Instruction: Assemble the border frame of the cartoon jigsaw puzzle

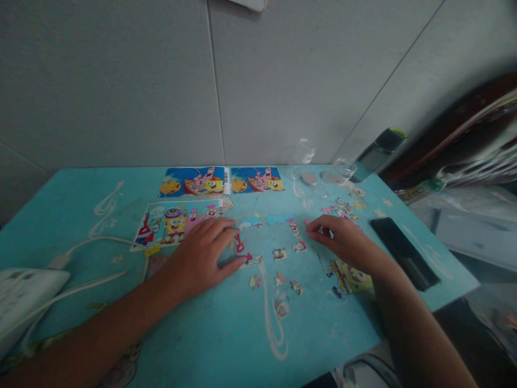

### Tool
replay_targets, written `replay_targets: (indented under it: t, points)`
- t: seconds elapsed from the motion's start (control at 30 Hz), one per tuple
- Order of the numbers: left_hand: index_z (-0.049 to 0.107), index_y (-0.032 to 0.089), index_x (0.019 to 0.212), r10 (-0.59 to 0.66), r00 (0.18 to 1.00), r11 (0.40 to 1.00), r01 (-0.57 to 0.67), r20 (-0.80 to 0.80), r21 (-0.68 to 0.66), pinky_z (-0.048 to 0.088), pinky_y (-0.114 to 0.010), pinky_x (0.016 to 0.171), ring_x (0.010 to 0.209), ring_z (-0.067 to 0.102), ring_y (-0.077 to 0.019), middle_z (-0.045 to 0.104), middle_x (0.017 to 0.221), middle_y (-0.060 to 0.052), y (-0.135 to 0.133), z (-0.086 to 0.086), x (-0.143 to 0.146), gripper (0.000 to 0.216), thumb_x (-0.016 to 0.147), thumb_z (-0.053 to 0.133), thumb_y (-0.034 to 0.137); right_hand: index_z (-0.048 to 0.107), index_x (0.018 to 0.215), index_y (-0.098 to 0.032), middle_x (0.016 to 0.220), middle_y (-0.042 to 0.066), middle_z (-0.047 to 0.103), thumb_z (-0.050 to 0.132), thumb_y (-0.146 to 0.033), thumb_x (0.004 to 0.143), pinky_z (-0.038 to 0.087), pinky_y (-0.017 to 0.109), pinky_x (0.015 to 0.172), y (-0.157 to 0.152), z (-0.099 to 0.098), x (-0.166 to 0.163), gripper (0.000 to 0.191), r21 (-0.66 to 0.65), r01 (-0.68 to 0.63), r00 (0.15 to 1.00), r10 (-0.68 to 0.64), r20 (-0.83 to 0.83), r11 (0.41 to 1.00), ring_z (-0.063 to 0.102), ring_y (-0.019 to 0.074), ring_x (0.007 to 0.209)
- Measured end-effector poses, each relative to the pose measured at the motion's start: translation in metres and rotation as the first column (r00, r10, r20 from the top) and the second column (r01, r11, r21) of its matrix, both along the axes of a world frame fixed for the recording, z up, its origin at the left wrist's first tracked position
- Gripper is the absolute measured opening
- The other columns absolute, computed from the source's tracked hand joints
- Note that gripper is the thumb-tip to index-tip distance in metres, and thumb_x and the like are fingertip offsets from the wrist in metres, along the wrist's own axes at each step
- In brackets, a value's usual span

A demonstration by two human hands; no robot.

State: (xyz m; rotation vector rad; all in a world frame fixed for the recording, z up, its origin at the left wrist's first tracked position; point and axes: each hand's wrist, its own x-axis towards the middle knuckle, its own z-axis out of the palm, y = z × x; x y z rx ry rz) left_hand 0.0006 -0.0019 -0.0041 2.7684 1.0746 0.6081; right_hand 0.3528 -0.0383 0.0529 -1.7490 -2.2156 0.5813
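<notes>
Flanking puzzle (299,246): left fingers (226,238) spread, empty; right fingers (323,222) curled, hold unclear; bottle (376,154) behind.

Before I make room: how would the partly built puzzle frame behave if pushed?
The puzzle frame would probably buckle or split: it is a narrow outline with gaps along its near side. It is likely light, as its pieces look small. It may slide, lying flat on the table.

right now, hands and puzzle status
Left hand at multicoloured rectangular puzzle border, left edge. Right hand near right edge. Near side gapped; loose pieces in front.
</notes>
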Motion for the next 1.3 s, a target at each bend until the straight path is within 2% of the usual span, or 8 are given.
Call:
replay_targets:
  t: [0.37,0.47,0.6,0.83,1.17,1.3]
  points:
    - [0.058,0.019,0.129,0.003,1.0,1.0,-0.003,0.01,-0.019,0.041,-0.056,0.11,0.126,0.054,-0.0333,0.058,0.135,-0.014,0.0,-0.001,0.0,0.053,0.09,0.063,0.054,0.073,0.103,-0.024,0.095,0.004,0.074,0.06,-0.031,0.097,0.05,0.032,0.074,-0.002,0.001,-0.001,0.016,0.002,-0.021,1.0,0.021,0.021,1.0,0.065,0.0171,0.078]
    - [0.059,0.017,0.127,0.003,1.0,1.0,-0.003,0.003,-0.022,0.041,-0.055,0.11,0.126,0.053,-0.0332,0.058,0.135,-0.014,0.0,0.0,0.0,0.052,0.091,0.062,0.054,0.073,0.101,-0.024,0.1,0.004,0.073,0.06,-0.028,0.098,0.051,0.03,0.077,-0.002,0.002,-0.005,0.015,-0.014,-0.094,0.995,0.094,-0.031,0.995,0.066,0.0165,0.082]
    - [0.059,0.017,0.127,0.003,1.0,1.0,-0.003,-0.006,-0.013,0.042,-0.054,0.109,0.125,0.054,-0.0326,0.058,0.134,-0.014,0.0,0.001,0.0,0.051,0.092,0.061,0.054,0.075,0.104,-0.025,0.108,0.005,0.07,0.06,-0.028,0.099,0.051,0.031,0.089,-0.003,0.0,-0.012,0.016,-0.035,-0.23,0.972,0.227,-0.067,0.973,0.067,0.0168,0.094]
    - [0.059,0.019,0.126,0.003,1.0,1.0,-0.003,-0.005,-0.019,0.042,-0.054,0.109,0.125,0.055,-0.0325,0.058,0.134,-0.013,0.0,0.002,0.001,0.05,0.091,0.06,0.055,0.075,0.105,-0.026,0.109,0.006,0.068,0.061,-0.027,0.099,0.05,0.037,0.096,-0.005,-0.003,-0.016,0.015,-0.062,-0.255,0.966,0.252,-0.05,0.965,0.066,0.02,0.101]
    - [0.059,0.021,0.128,0.007,1.0,1.0,-0.006,0.014,-0.017,0.042,-0.055,0.109,0.125,0.055,-0.0332,0.059,0.134,-0.013,0.0,0.0,0.001,0.05,0.091,0.061,0.054,0.074,0.108,-0.028,0.108,0.005,0.069,0.064,-0.03,0.097,0.05,0.035,0.095,-0.014,0.009,-0.021,0.014,-0.073,-0.297,0.951,0.289,-0.109,0.952,0.066,0.0196,0.099]
    - [0.058,0.02,0.128,0.007,1.0,1.0,-0.007,0.007,-0.018,0.043,-0.054,0.109,0.124,0.054,-0.0325,0.058,0.134,-0.013,0.0,0.002,0.002,0.052,0.091,0.061,0.056,0.073,0.113,-0.027,0.11,0.004,0.068,0.064,-0.028,0.098,0.051,0.032,0.091,-0.023,0.015,-0.038,0.017,-0.137,-0.388,0.914,0.36,-0.187,0.912,0.066,0.0177,0.098]
